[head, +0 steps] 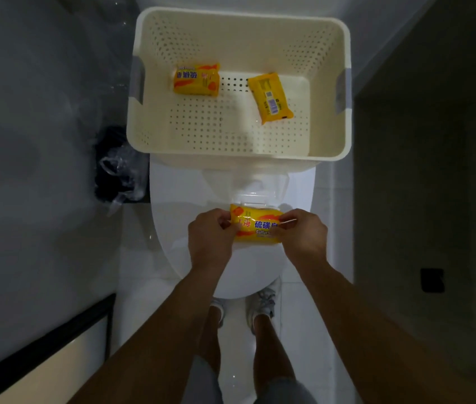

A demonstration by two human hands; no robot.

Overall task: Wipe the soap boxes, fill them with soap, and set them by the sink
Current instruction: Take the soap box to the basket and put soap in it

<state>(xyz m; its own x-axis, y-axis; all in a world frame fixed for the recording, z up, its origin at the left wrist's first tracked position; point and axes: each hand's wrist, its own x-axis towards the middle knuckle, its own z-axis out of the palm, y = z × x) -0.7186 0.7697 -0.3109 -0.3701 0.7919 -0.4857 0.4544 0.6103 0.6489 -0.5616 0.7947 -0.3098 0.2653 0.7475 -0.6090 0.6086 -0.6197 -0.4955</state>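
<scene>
Head view, left to right. A dark grey wall (27, 141) fills the left side; at its foot, a black bin (120, 167) lined with crinkled clear plastic stands against the toilet's left flank, narrowing the floor there. A black-edged threshold (56, 336) runs diagonally across the lower left corner.

Centre: a cream plastic basket (330, 83), rectangular with rounded corners and perforated walls and floor, sits on the toilet tank, overhanging its edges on both sides. Inside, one yellow wrapped soap bar (196, 80) lies near the far left corner, printed face up; a second bar (270, 98) lies tilted toward the right wall, barcode up. The two are well apart, and most of the perforated floor between and in front of them is bare.

Below the basket, a clear soap box (255, 185) rests on the glossy white toilet lid (178, 217), near the lid's rear edge. Just in front of it, above the lid, the left hand (210, 237) pinches the left end of a third yellow bar (255, 227) and the right hand (303, 234) pinches its right end, fingers curled on the glossy wrapper.

White sneakers (261, 306) stand on pale floor tile before the lid's front edge. Right: a dark wall (420, 170) with a black square fitting (432, 279).
</scene>
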